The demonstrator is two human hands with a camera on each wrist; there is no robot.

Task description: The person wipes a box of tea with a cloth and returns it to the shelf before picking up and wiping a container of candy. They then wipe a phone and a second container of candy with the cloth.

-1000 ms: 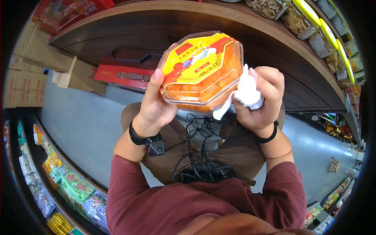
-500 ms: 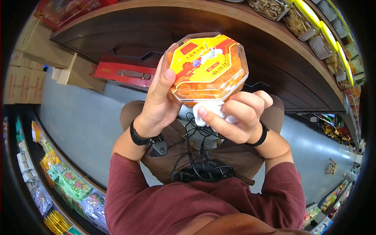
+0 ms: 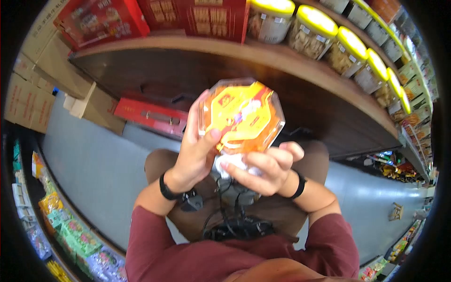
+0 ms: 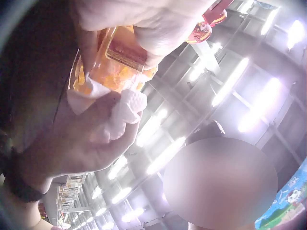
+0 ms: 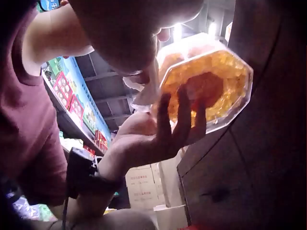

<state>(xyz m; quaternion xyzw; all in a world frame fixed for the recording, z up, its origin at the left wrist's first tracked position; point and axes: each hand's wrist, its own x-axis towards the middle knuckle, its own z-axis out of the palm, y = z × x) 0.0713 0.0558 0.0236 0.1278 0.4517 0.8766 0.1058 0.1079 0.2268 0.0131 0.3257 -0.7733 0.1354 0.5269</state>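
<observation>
The white tissue [image 3: 232, 163] has moved from the clear octagonal box's [image 3: 242, 123] right edge round to its lower one, near the left thumb. The left hand [image 3: 193, 152] grips the box above the lap, fingers spread underneath; the right hand [image 3: 270, 171] pinches the tissue against it. Chunky orange crystals [image 5: 225, 72] show through glossy plastic; glare blurs the print on the yellow-and-red label [image 3: 239, 105].

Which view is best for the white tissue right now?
Left wrist: it shows the white tissue bunched in the right hand, up against the box. Head: only a bright patch at the box's near edge, partly covered by that hand. Right wrist: a dim, partly hidden strip beside the box.
</observation>
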